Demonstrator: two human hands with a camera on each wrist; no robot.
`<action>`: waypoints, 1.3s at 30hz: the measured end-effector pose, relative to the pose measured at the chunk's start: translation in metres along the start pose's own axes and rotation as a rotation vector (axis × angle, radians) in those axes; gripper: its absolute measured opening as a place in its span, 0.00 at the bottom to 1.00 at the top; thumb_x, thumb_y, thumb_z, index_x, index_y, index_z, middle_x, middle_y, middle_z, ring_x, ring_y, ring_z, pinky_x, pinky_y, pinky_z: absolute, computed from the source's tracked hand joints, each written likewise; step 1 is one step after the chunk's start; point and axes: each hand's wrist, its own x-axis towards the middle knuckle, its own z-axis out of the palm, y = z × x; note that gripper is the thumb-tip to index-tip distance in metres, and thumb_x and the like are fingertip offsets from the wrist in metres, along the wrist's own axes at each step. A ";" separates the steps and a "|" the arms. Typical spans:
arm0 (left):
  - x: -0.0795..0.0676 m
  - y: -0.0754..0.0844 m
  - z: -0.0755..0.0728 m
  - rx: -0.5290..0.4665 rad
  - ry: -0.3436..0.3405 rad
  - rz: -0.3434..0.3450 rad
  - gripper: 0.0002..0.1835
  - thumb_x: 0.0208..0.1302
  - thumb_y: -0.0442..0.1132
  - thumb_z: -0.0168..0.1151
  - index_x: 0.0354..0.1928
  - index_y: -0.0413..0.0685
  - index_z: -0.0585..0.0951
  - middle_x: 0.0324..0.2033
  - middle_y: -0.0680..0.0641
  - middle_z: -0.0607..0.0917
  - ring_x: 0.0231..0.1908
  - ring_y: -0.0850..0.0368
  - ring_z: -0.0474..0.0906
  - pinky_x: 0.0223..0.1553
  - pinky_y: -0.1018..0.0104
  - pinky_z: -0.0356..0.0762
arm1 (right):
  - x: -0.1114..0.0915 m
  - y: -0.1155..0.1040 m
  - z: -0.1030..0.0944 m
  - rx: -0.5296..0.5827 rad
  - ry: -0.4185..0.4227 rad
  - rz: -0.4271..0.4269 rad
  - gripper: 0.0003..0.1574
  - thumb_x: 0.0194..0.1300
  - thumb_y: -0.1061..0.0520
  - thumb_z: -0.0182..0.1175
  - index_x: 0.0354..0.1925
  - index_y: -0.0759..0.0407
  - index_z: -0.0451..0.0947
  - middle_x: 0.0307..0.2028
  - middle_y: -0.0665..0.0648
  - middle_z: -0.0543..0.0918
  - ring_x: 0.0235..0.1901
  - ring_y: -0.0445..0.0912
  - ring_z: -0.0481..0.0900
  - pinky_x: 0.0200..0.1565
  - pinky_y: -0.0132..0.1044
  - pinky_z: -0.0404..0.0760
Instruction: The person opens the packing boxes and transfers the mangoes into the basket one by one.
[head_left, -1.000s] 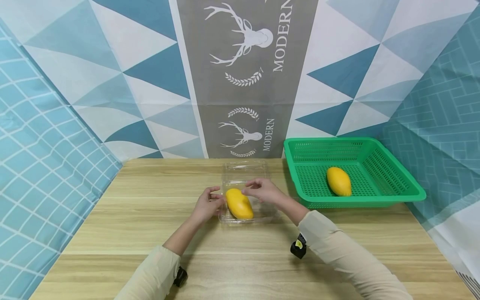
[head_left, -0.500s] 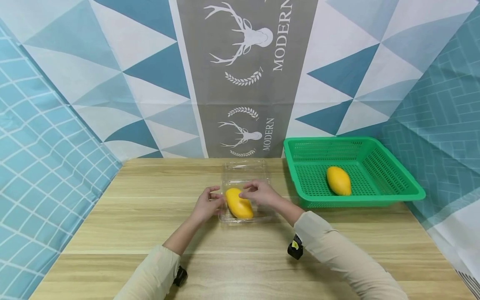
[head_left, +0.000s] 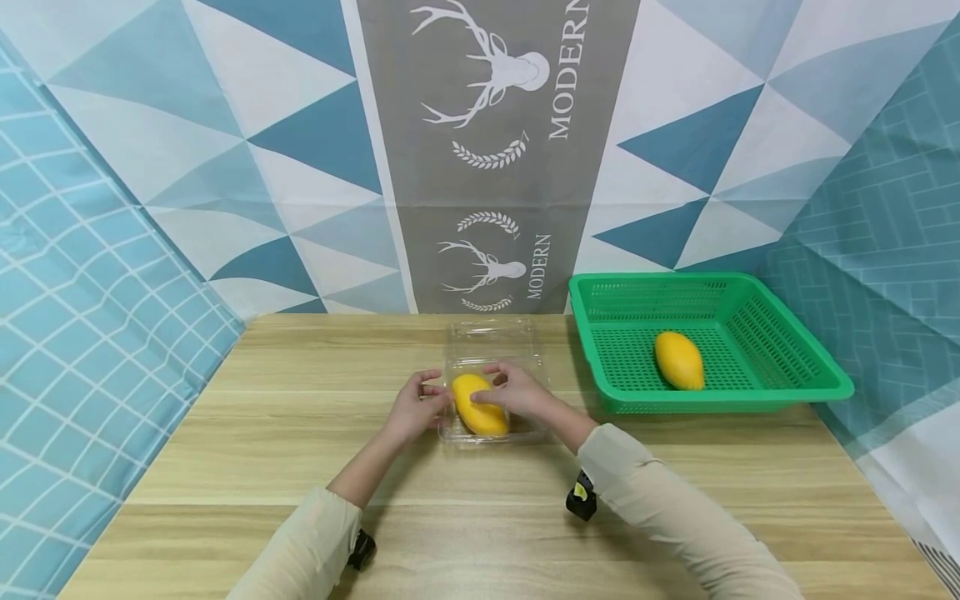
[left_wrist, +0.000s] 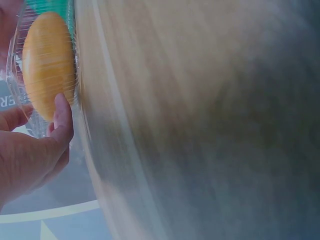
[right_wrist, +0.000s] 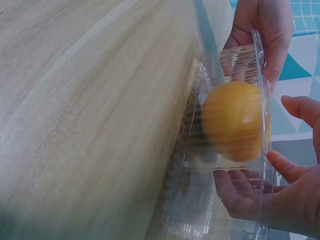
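A yellow mango [head_left: 478,419] lies in a clear plastic clamshell box [head_left: 465,439], whose lid [head_left: 491,337] is folded back toward the wall. My left hand [head_left: 414,408] grips the box's left side; in the left wrist view its fingertips [left_wrist: 61,107] sit at the wall beside the mango [left_wrist: 47,65]. Over the right part of the box is my right hand [head_left: 521,393], thumb and fingers spread around the mango's upper right. The right wrist view shows these loosely bent fingers [right_wrist: 232,195] reaching down into the box, apart from the mango [right_wrist: 235,122].
To the right stands a green plastic basket [head_left: 720,398] holding a second mango [head_left: 678,361]. Everything rests on a wooden table [head_left: 300,450]. A patterned cloth [head_left: 487,192] rises behind its far edge, with tiled-pattern cloths at both sides.
My right hand has shifted slightly left and down, so its thumb now overlaps more of the mango. My left hand, the box and the basket have stayed put.
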 end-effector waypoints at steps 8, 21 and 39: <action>0.001 0.000 0.000 0.010 0.007 -0.006 0.28 0.63 0.33 0.58 0.65 0.44 0.62 0.49 0.38 0.73 0.40 0.51 0.78 0.39 0.60 0.85 | 0.003 0.002 0.008 0.021 -0.004 -0.009 0.41 0.51 0.49 0.70 0.61 0.54 0.67 0.53 0.64 0.73 0.47 0.53 0.74 0.46 0.43 0.80; -0.003 0.006 0.000 -0.009 -0.018 0.002 0.29 0.64 0.32 0.57 0.65 0.39 0.60 0.49 0.36 0.72 0.41 0.50 0.78 0.42 0.55 0.84 | 0.008 0.005 0.016 0.021 -0.017 0.008 0.44 0.48 0.49 0.72 0.62 0.52 0.65 0.54 0.62 0.73 0.46 0.51 0.75 0.46 0.41 0.79; -0.001 0.001 -0.001 0.004 -0.019 0.004 0.28 0.64 0.32 0.57 0.64 0.41 0.61 0.50 0.37 0.72 0.40 0.52 0.78 0.42 0.57 0.84 | 0.009 0.005 0.023 0.069 -0.035 0.010 0.45 0.50 0.52 0.71 0.63 0.54 0.63 0.57 0.62 0.72 0.49 0.51 0.74 0.50 0.45 0.78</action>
